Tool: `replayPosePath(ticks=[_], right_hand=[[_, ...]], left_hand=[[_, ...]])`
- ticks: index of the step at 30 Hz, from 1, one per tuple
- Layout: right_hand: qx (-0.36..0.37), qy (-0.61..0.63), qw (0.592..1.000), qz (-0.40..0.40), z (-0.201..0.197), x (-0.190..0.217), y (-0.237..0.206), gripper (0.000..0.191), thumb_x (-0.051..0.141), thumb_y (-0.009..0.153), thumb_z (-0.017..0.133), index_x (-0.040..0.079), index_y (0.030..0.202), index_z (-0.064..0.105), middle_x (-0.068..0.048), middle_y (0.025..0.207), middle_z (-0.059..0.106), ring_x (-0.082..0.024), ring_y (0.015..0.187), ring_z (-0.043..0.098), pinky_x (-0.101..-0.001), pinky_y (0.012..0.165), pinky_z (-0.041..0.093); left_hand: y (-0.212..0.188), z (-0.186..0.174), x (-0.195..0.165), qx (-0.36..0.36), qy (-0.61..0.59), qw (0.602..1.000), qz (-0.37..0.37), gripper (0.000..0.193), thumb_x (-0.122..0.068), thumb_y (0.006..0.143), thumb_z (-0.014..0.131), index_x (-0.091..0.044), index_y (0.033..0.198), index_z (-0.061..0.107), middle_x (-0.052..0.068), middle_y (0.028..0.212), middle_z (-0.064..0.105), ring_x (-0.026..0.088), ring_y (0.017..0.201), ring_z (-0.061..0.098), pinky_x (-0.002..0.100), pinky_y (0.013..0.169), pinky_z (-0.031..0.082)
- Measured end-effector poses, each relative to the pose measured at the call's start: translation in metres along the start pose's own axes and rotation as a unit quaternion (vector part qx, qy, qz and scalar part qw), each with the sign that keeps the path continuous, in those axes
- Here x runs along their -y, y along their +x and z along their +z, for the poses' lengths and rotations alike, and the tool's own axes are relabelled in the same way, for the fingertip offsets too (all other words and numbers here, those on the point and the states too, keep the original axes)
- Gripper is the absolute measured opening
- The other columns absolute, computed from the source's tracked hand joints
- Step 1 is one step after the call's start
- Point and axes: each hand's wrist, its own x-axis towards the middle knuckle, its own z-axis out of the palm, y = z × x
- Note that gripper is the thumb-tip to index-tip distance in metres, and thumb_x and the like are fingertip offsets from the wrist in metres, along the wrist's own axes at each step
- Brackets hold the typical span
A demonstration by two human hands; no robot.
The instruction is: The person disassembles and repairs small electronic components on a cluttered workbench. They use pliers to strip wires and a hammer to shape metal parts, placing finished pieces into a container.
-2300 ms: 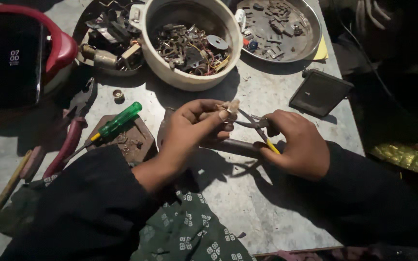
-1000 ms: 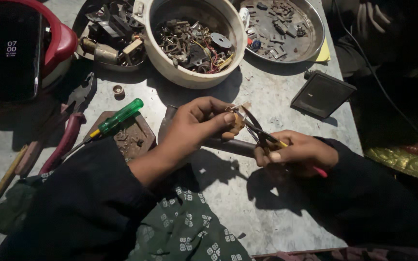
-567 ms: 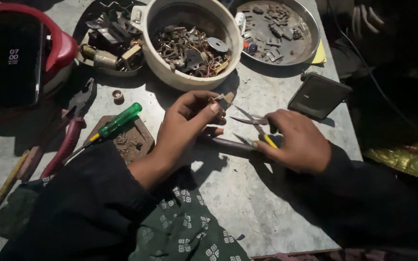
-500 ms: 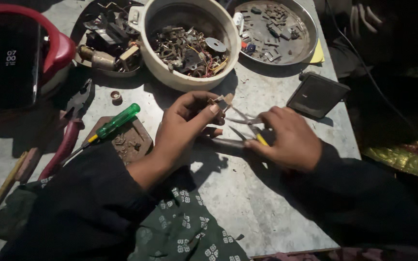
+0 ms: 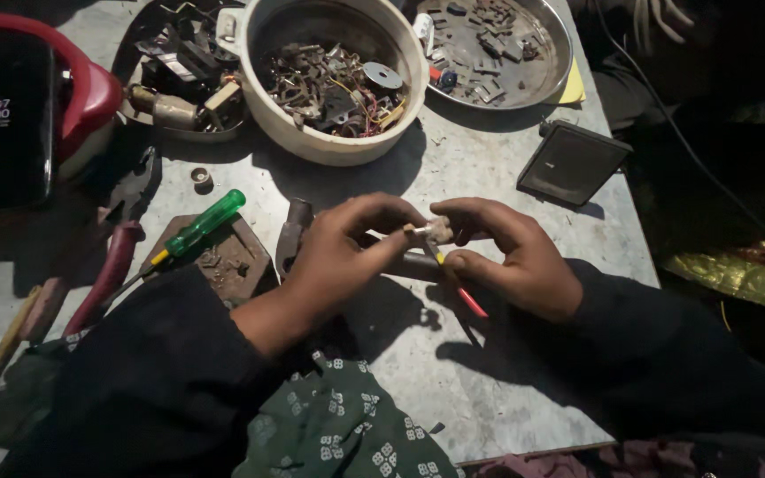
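My left hand [image 5: 338, 261] and my right hand [image 5: 511, 257] meet over the middle of the grey worktop [image 5: 453, 168]. Between their fingertips they pinch a small pale part [image 5: 436, 231]. My right hand also keeps a thin tool with a red and yellow handle [image 5: 464, 296], which pokes out below its fingers. A dark metal tool [image 5: 292, 237] lies on the table under my left hand, partly hidden by it.
A white bowl [image 5: 312, 142] of scrap parts and wires stands at the back, a metal dish [image 5: 542, 71] of small pieces to its right. A green-handled screwdriver [image 5: 201, 226] rests on a brown block [image 5: 245, 265]. Red-handled pliers [image 5: 112, 265], a dark flat box [image 5: 570, 164], and a red container [image 5: 90, 88] lie around.
My hands have come closer together, and both now pinch the small pale part. The tool's jaws, earlier stretched toward the part, are now tucked in my right hand.
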Motion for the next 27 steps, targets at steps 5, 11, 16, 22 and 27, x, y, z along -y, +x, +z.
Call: replayPosePath(ticks=[5, 11, 16, 22, 27], right_hand=[[-0.023, -0.012, 0.999, -0.022, -0.001, -0.008, -0.002, 0.032, 0.013, 0.095, 0.072, 0.001, 0.124, 0.068, -0.012, 0.116, 0.075, -0.020, 0.105, 0.073, -0.0342, 0.094, 0.058], [-0.047, -0.148, 0.984, -0.088, -0.003, 0.001, -0.005, 0.033, 0.015, 0.089, 0.078, 0.003, 0.118, 0.070, -0.010, 0.102, 0.076, -0.022, 0.093, 0.075, -0.0345, 0.082, 0.056], [-0.043, -0.210, 0.961, -0.177, -0.007, 0.008, -0.005, 0.033, 0.017, 0.087, 0.081, 0.005, 0.114, 0.067, -0.011, 0.101, 0.072, -0.028, 0.091, 0.071, -0.0377, 0.081, 0.054], [-0.041, -0.288, 0.920, -0.261, -0.011, -0.001, -0.004, 0.041, 0.019, 0.086, 0.085, 0.001, 0.117, 0.065, -0.013, 0.101, 0.069, -0.033, 0.095, 0.070, -0.0419, 0.084, 0.057], [-0.057, -0.285, 0.923, -0.251, -0.019, -0.014, -0.001, 0.042, 0.018, 0.085, 0.085, 0.001, 0.118, 0.066, -0.014, 0.100, 0.069, -0.031, 0.092, 0.070, -0.0409, 0.081, 0.056]], left_hand=[[0.002, 0.003, -0.007, 0.041, 0.072, 0.997, 0.006, 0.022, -0.006, 0.091, 0.072, -0.002, 0.114, 0.073, 0.008, 0.109, 0.076, 0.013, 0.095, 0.078, 0.026, 0.079, 0.066], [0.005, 0.002, -0.003, 0.059, 0.092, 0.993, 0.051, 0.020, -0.008, 0.094, 0.075, -0.001, 0.113, 0.073, 0.009, 0.104, 0.079, 0.015, 0.091, 0.077, 0.028, 0.079, 0.063], [0.005, 0.005, 0.002, 0.072, 0.095, 0.990, 0.073, 0.020, -0.011, 0.097, 0.074, -0.003, 0.115, 0.074, 0.008, 0.102, 0.080, 0.011, 0.088, 0.078, 0.026, 0.077, 0.062], [0.014, 0.009, 0.011, 0.094, 0.150, 0.984, 0.017, 0.023, -0.013, 0.093, 0.075, -0.005, 0.114, 0.073, 0.006, 0.099, 0.080, 0.009, 0.081, 0.078, 0.024, 0.072, 0.062], [0.022, 0.015, 0.026, 0.121, -0.100, 0.976, -0.150, 0.021, -0.013, 0.098, 0.070, -0.003, 0.117, 0.073, 0.010, 0.101, 0.077, 0.012, 0.088, 0.071, 0.028, 0.077, 0.059]])
